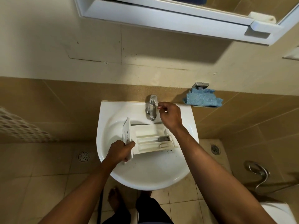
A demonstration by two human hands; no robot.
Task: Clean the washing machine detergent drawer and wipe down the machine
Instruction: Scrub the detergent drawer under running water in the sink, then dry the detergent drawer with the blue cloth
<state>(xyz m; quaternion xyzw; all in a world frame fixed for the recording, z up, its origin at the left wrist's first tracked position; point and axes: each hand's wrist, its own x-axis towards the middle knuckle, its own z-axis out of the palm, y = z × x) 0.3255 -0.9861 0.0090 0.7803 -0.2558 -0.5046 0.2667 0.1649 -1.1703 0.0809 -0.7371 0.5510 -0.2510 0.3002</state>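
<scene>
Detergent drawer (152,139), white and ribbed into long compartments, is seen lying across the basin of a white sink (145,175) at the centre of the frame, its front panel turned to the left and tilted up. That panel's lower end is gripped by the left hand (120,152), fingers wrapped closed around it. Dark specks are scattered on the basin just below the drawer's right end. Above the drawer, the chrome tap (151,109) is touched at its lever by the right hand (169,115), fingertips pinched narrowly on it. To the upper right of the sink, a blue cloth (202,99) is draped on a small metal wall holder (200,85). A white-framed cabinet (178,18) is seen along the top edge.
</scene>
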